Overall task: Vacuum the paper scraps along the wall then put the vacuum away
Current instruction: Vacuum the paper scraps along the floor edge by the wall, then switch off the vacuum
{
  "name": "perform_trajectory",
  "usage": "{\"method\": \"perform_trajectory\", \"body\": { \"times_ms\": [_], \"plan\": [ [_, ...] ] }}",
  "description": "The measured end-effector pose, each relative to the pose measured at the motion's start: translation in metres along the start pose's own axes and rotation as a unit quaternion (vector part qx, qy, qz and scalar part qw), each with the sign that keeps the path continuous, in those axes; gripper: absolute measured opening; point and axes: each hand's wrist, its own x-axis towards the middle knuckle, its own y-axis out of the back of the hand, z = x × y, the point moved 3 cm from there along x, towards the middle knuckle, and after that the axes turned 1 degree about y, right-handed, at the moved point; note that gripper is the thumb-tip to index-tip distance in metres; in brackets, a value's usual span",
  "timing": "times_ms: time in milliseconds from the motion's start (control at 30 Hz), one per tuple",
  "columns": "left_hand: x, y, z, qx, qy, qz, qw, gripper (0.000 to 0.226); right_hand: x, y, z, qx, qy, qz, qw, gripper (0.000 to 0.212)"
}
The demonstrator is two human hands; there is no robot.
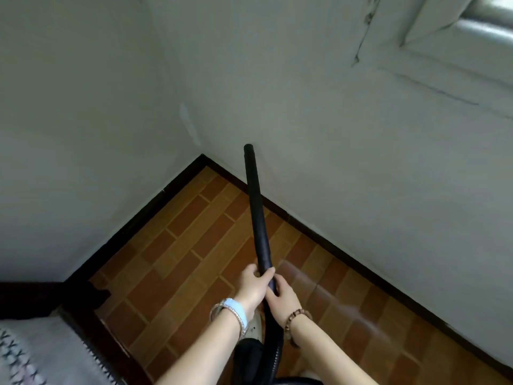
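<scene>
Black vacuum tube [258, 218] held in both hands, aimed toward the room corner.

Its long axis runs from the hands at bottom centre up and away, leaning slightly left, with the far end raised above the dark skirting [144, 212] and seen against the white wall [361, 162] just right of the corner; whether it touches the wall cannot be told. The left hand [254, 287] wraps round the tube's near end, and the right hand [283, 295] grips just below it, where the ribbed hose [273, 354] drops between the forearms. Brown brick-pattern floor tiles [194, 245] lie beneath, and a bed [25, 351] with a patterned cover sits at lower left.
</scene>
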Motion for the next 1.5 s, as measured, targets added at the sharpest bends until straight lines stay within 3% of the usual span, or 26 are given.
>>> {"method": "perform_trajectory", "body": {
  "times_ms": [133, 367, 633, 767, 900, 1200, 1500],
  "plan": [
    [-0.062, -0.013, -0.004, 0.075, -0.024, 0.003, 0.997, 0.019, -0.056, 0.012, 0.015, 0.004, -0.017, -0.007, 1.0, 0.033],
    [-0.116, -0.042, -0.026, 0.182, -0.049, -0.066, 0.98, 0.033, -0.114, 0.018, 0.054, 0.029, -0.051, -0.003, 0.998, 0.031],
    [-0.142, -0.073, -0.028, 0.379, -0.149, -0.129, 0.904, 0.05, -0.154, 0.031, 0.079, 0.085, -0.091, 0.072, 0.99, 0.018],
    [-0.16, -0.097, -0.029, 0.424, -0.202, -0.172, 0.866, 0.062, -0.182, 0.054, 0.095, 0.131, -0.102, 0.129, 0.978, 0.032],
    [-0.185, -0.133, -0.031, 0.452, -0.252, -0.217, 0.828, 0.05, -0.216, 0.081, 0.119, 0.2, -0.108, 0.174, 0.958, 0.049],
    [-0.246, -0.248, -0.054, 0.516, -0.331, -0.278, 0.739, 0.024, -0.291, 0.146, 0.207, 0.315, -0.127, 0.247, 0.908, 0.051],
    [-0.312, -0.375, -0.123, 0.582, -0.33, -0.296, 0.682, 0.017, -0.375, 0.198, 0.353, 0.371, -0.154, 0.305, 0.863, 0.057]
  ]
}}
